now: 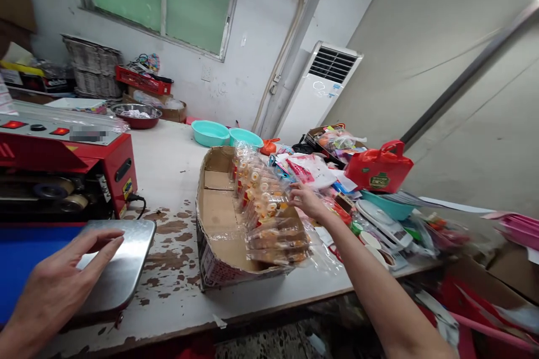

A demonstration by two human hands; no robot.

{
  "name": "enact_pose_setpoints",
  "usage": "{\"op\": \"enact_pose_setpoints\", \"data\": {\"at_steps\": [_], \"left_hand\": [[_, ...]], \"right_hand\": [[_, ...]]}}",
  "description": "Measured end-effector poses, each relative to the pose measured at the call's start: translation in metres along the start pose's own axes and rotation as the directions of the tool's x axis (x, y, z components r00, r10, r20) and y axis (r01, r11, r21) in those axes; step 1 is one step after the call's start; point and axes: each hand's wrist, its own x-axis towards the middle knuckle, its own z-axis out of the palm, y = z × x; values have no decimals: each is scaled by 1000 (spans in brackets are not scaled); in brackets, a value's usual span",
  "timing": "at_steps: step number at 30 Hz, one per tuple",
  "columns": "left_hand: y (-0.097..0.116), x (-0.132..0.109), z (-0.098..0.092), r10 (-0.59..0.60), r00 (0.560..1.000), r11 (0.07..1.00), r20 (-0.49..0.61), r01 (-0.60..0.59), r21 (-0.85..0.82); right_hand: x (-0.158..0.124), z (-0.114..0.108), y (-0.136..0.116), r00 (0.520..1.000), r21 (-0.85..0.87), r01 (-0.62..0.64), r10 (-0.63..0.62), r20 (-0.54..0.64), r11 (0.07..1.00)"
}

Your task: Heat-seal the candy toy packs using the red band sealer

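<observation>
Cannot read any word or number with certainty. Can see pale characters on dark green emblem [378,180] of red bag [360,171], too small to read. Also see blue stickers [336,87] on white air conditioner [305,104], yellow sticker [127,188] on red machine [115,171], pink print [301,168] on white plastic bag [319,173], dark print [219,268] on carton [221,210], all unclear.

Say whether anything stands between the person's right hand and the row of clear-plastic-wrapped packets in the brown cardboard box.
Nothing visible does. The bare right hand is at the right side of the clear-plastic-wrapped packets, inside the open brown cardboard box; whether it touches them is unclear.
</observation>
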Motion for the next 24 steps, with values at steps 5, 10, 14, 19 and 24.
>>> {"op": "enact_pose_setpoints", "data": {"at_steps": [5, 10, 14, 19, 24], "left_hand": [[15, -5, -10, -27, 1000, 998, 3, 27, -61], [48, 11, 1, 37, 999, 950, -40, -47, -308], [104, 24, 0, 180, 983, 793, -19, -157, -589], [148, 27, -13, 353, 927, 594, 131, -113, -796], [96, 13, -27, 195, 873, 574, 447, 268, -774]], "right_hand": [[1, -37, -34, 994, 314, 65, -35, -102, 947], [5, -86, -124, 911, 403, 251, -74, -407, 880], [11, -87, -203, 873, 426, 310, -77, -481, 850], [23, -31, -257, 954, 669, 242, -45, -298, 703], [30, 49, -265, 988, 887, -4, 139, -68, 462]]}}
